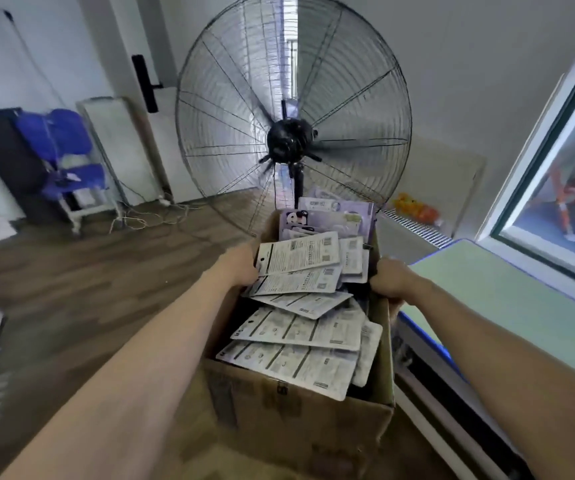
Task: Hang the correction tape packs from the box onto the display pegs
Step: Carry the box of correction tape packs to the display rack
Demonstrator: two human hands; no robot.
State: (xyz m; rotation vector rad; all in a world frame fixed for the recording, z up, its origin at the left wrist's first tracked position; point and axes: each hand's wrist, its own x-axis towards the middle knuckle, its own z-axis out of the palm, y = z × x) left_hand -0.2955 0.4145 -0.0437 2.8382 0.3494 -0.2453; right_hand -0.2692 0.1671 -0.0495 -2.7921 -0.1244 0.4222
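The correction tape packs (300, 320) are heaped loosely in an open cardboard box (300, 403), most lying flat with printed backs up, their long axes running roughly left to right and slightly fanned; a few purple-fronted packs (327, 220) stand at the far end. The box is carried in front of the body, its long axis pointing away from the person; the left hand (241, 265) is wrapped round the left wall near the far end, and the right hand (391, 280) is curled over the right rim opposite it; both hands are occupied by the box alone, and no pack is held. The topmost pack (298, 254) lies just beside the left hand, so that hand is judged the nearer for a first pick. No display pegs are visible; a large standing fan (293, 133) is straight ahead, and a pale green desk (508, 289) lies close on the right; the box probably needs to be set down before any pack is hung.
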